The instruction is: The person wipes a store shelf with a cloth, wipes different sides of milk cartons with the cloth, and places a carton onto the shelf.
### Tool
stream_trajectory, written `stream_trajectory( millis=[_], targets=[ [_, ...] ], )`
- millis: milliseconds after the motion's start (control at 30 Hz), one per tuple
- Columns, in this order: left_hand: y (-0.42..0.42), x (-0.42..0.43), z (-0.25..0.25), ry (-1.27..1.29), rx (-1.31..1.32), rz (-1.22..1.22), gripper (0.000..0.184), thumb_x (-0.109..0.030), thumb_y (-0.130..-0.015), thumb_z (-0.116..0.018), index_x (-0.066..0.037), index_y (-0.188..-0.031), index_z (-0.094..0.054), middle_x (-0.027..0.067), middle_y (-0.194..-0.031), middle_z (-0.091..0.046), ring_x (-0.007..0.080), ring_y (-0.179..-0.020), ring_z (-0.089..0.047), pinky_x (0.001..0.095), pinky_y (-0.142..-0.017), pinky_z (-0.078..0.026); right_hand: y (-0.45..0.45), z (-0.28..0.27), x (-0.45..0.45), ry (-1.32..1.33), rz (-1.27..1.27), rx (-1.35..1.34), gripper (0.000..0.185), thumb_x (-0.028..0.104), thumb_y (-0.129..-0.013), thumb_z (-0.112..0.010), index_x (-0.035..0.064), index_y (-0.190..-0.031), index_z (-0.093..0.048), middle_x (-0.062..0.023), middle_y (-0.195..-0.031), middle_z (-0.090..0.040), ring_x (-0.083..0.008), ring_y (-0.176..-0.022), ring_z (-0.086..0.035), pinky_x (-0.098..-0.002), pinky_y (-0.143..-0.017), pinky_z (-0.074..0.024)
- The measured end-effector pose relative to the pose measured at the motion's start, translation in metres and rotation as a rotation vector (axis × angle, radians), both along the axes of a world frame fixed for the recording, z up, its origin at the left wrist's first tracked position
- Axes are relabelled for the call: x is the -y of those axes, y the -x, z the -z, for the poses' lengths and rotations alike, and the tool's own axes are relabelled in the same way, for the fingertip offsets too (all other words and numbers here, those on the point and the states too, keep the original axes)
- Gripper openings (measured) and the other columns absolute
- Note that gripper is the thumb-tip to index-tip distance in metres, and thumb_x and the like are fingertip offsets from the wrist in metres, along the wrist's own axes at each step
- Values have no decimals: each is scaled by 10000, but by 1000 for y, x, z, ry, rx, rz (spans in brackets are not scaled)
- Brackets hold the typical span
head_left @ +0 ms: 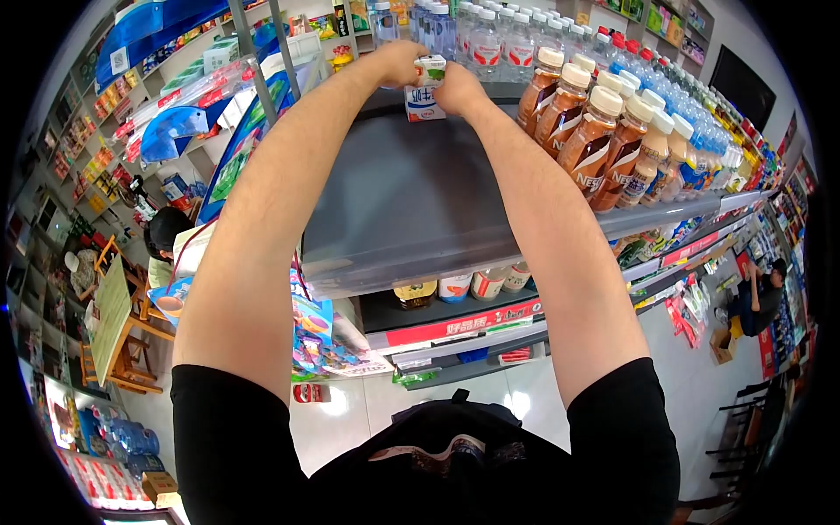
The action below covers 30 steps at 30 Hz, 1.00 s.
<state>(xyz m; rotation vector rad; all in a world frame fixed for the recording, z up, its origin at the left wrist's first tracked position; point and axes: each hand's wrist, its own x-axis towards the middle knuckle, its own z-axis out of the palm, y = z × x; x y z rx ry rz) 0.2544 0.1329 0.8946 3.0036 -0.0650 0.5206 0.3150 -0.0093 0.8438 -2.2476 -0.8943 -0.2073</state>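
Left hand [403, 64] and right hand [460, 90] stretched forward over grey shelf [394, 192], angled inward, grip pinching carton [430, 72] between them.

"牛奶" carton [425, 105], "NES" bottle [584, 159], "好品质" strip [455, 326]

count: grips two, left grip [402, 63] and right grip [459, 90]. milk carton [425, 104] between them: at least one. right of the grips: brown bottles [584, 144], four in front; paler bottles [647, 166], two. clear bottles [486, 48] beyond: too crowded to count. containers [488, 283] below: four visible.
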Motion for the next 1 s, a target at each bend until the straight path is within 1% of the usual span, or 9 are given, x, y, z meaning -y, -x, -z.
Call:
stream_trajectory(
  millis=[67, 167, 267, 367, 467, 567, 667, 867, 1000],
  targets=[
    [1, 0, 2, 60, -10, 15, 543, -64, -712, -767, -29, -1230, -608, 166, -1019, -706, 274, -922, -677, 380, -842, -519, 1, 0, 1, -10, 0, -26, 421, 124, -795, -676, 0, -1185, -573, -251, -1189, -627, -372, -1147, -595, -417, -959, -486],
    [-1, -5, 4, 49, -3, 61, 522, -65, -724, -761, -22, -1221, -607, 163, -1005, -703, 265, -903, -680, 377, -807, -532, -3, 6, 0, -25, -9, 56, 419, 151, -791, -695, -22, -1155, -582, -243, -1116, -656, -383, -1078, -624, -430, -914, -501],
    [-1, -8, 6, 100, 10, 79, 493, -62, -733, -760, -17, -1202, -614, 163, -976, -700, 241, -847, -682, 362, -742, -543, -2, 7, 0, -30, -6, 70, 419, 155, -794, -700, -26, -1151, -578, -243, -1120, -654, -385, -1079, -623, -431, -914, -501],
    [-6, -15, 7, 98, 1, 29, 458, -114, -710, -810, -37, -1140, -672, 176, -1005, -708, 324, -935, -680, 394, -842, -526, -4, 8, -2, -11, -3, 69, 430, 167, -798, -712, -28, -1154, -572, -242, -1128, -650, -385, -1090, -617, -428, -919, -497],
    [12, 5, 0, 207, -40, -82, 405, -136, -735, -799, -30, -1108, -684, 174, -1000, -709, 326, -950, -675, 398, -857, -516, -1, 7, 1, 11, -3, 69, 442, 180, -804, -722, -28, -1161, -568, -239, -1139, -647, -386, -1101, -611, -425, -928, -492],
    [8, -1, 1, 95, -25, -52, 379, -165, -756, -789, -37, -1098, -689, 174, -999, -709, 321, -946, -676, 395, -845, -517, 1, 5, 1, -23, -14, 15, 440, 130, -783, -690, -18, -1178, -566, -272, -1169, -631, -382, -1148, -597, -415, -959, -486],
    [8, -1, 3, 129, -17, -58, 365, -186, -770, -782, -46, -1095, -691, 178, -1001, -707, 324, -950, -674, 397, -841, -514, 0, 6, 1, -33, -9, 5, 437, 137, -788, -686, -27, -1175, -564, -271, -1162, -635, -380, -1145, -600, -414, -955, -489],
    [10, 4, 2, 96, -27, -83, 362, -181, -774, -779, -49, -1099, -689, 187, -999, -703, 336, -954, -669, 407, -839, -508, -4, 9, 0, -28, -32, 21, 446, 148, -794, -686, -36, -1180, -559, -272, -1159, -635, -377, -1138, -604, -407, -949, -493],
    [9, 1, 6, 43, 13, -36, 368, -159, -775, -756, -40, -1113, -673, 189, -986, -700, 329, -932, -666, 400, -823, -507, -2, 7, 1, -3, -39, 13, 444, 151, -795, -686, -34, -1178, -559, -272, -1159, -634, -378, -1135, -605, -407, -949, -493]
  ],
)
